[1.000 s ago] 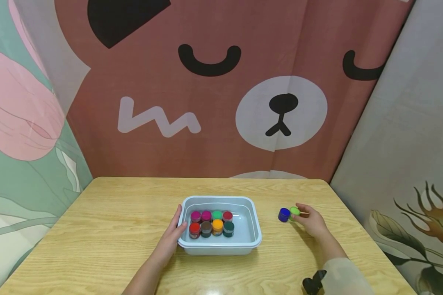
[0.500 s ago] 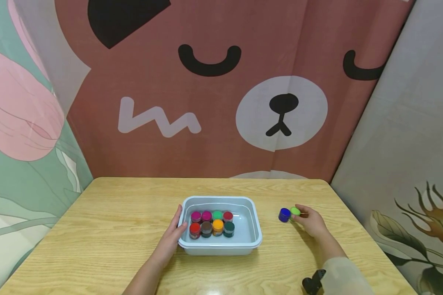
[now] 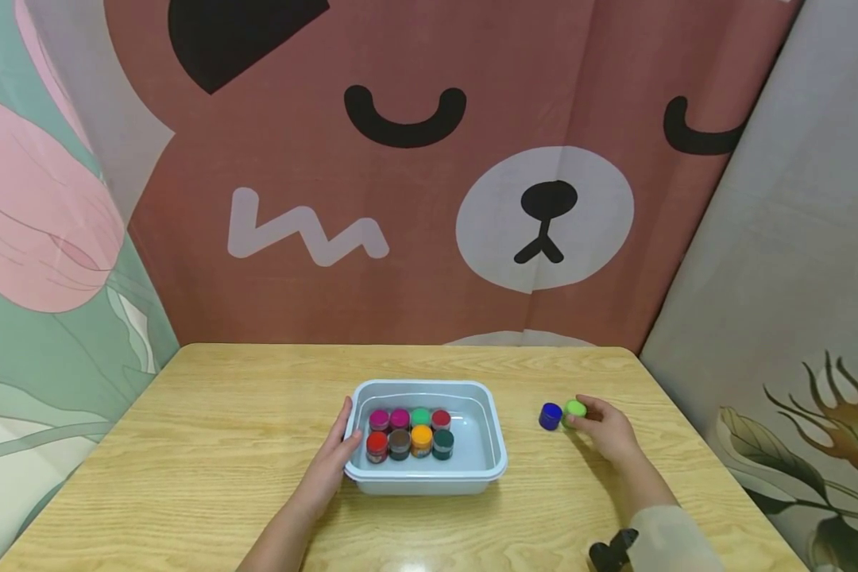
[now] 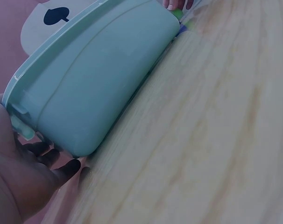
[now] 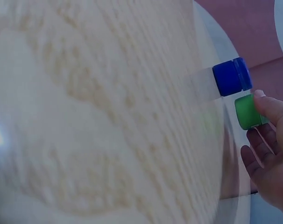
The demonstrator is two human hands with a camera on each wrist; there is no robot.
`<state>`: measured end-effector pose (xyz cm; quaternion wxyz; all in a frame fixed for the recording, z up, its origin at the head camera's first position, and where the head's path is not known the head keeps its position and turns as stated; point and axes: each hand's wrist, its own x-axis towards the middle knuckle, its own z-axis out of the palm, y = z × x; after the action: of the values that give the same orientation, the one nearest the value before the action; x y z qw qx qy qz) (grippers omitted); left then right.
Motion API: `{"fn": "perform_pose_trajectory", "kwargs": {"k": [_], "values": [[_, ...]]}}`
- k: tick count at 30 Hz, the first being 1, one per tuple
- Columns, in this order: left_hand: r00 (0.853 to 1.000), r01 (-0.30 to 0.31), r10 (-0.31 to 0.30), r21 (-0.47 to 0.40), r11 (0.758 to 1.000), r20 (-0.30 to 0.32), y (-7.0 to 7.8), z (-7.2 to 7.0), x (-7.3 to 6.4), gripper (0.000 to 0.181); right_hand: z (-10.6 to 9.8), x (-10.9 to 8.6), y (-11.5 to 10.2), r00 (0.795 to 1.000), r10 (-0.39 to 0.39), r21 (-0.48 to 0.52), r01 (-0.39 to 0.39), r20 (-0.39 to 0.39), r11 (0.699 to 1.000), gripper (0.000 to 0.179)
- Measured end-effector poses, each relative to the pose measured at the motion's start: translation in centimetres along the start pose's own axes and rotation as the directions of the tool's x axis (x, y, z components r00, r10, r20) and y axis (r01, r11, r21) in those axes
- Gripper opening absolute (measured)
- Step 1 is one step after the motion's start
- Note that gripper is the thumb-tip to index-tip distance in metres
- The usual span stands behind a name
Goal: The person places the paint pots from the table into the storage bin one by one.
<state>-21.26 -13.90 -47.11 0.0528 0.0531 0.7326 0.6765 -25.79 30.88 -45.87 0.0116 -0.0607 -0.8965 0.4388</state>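
On the table stands a pale blue plastic basin (image 3: 481,437) with small paint jars in two rows, among them an orange jar (image 3: 421,439) and a brown jar (image 3: 399,443). My left hand (image 3: 329,461) grips the basin's left rim, thumb over the edge; in the left wrist view its fingers lie under the rim. To the right of the basin, my right hand (image 3: 608,430) pinches a light green paint jar (image 3: 574,408) between thumb and fingers. A dark blue paint jar (image 3: 550,416) stands just left of it, with a narrow gap between them in the right wrist view (image 5: 232,77).
The wooden table (image 3: 207,445) ends at a printed bear curtain (image 3: 293,302) behind and a grey flowered curtain (image 3: 772,318) on the right. A black object (image 3: 611,552) sits at the right sleeve.
My right hand and the light green jar have shifted slightly right, away from the blue jar. The left hand and the basin have stayed in place.
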Motion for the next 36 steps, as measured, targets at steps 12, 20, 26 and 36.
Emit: {"fn": "perform_pose_trajectory", "kwargs": {"k": [12,20,26,36], "values": [[1.000,-0.022,0.022,-0.003,1.000,0.001,-0.1,-0.1,-0.1,0.065,-0.7,-0.3,-1.9,0.999,-0.042,0.017,0.042,-0.030,0.999,0.063],[1.000,-0.027,0.027,-0.016,1.000,0.003,-0.2,-0.1,0.0,0.065,-0.7,-0.7,-4.0,0.995,-0.090,0.021,0.090,-0.032,0.996,0.063],[0.999,-0.034,0.034,-0.020,0.999,0.007,-0.2,-0.1,0.0,0.065,-0.3,-0.5,-5.0,0.992,-0.120,0.033,0.121,-0.023,0.992,0.061],[1.000,-0.016,0.016,-0.005,1.000,0.001,0.0,0.0,-0.1,0.065,0.6,-0.8,-7.0,0.987,-0.161,0.058,0.160,0.015,0.985,0.060]]}}
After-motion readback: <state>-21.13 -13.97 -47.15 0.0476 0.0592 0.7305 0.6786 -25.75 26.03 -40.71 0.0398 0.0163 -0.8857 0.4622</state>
